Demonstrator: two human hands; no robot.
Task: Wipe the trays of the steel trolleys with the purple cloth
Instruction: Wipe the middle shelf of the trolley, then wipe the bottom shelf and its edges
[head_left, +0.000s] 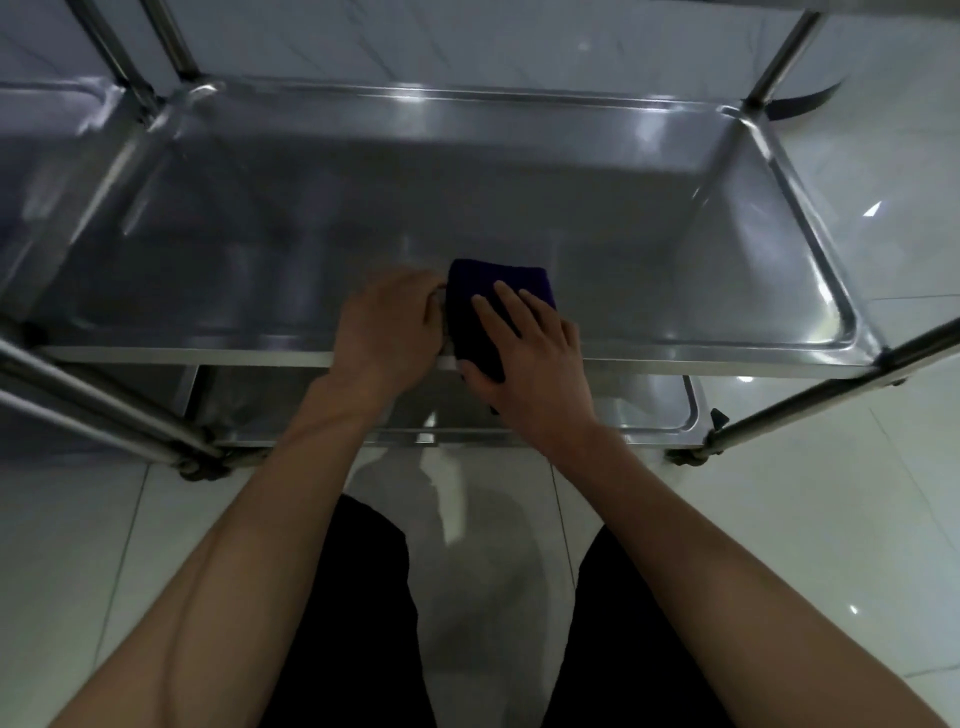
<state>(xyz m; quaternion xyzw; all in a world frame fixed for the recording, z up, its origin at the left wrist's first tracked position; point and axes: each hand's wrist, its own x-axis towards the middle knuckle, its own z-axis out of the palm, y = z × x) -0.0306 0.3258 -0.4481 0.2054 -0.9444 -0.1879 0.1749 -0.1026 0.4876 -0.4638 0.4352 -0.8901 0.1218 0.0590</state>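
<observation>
Purple cloth (496, 283), 1, under flat right hand (530, 358) on upper of 2 steel trays (467, 182); left hand (387, 327) curled, grip unclear.

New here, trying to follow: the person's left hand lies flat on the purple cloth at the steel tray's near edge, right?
Not quite: the right hand lies flat on the purple cloth at the steel tray's near edge; the left hand sits beside it, fingers curled. The head view shows this.
</observation>
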